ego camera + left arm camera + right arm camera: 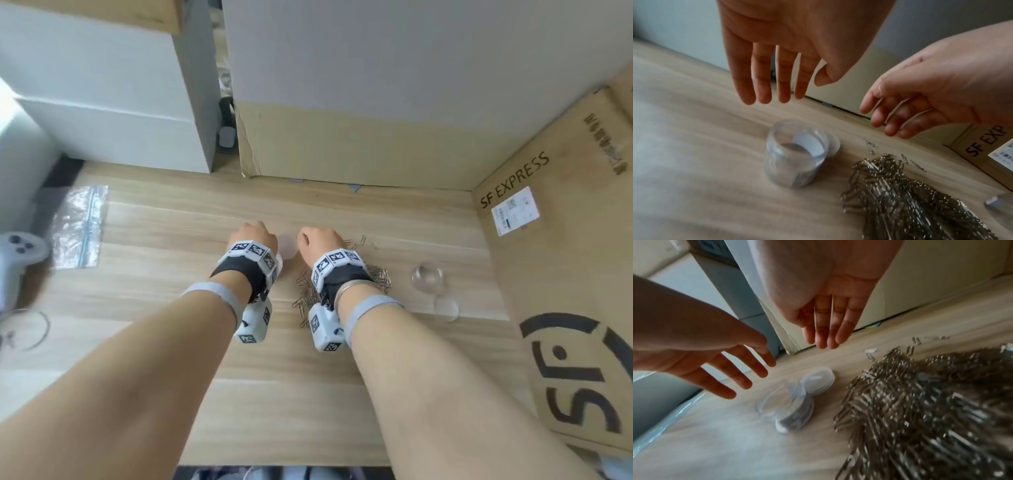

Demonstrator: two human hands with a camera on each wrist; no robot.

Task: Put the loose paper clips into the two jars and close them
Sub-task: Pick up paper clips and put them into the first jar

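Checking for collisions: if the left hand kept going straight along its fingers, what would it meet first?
Probably the tabletop just beyond the open jar; the left hand points past it, though depth is unclear.

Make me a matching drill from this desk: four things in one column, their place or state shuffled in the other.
A left jar; B right jar; C paper clip pile; D zip bag
1 flat at the table's left edge; 2 loose between the jars; 3 open, some clips inside; 4 open, looks empty
Pairs: A-3, B-4, C-2, D-1
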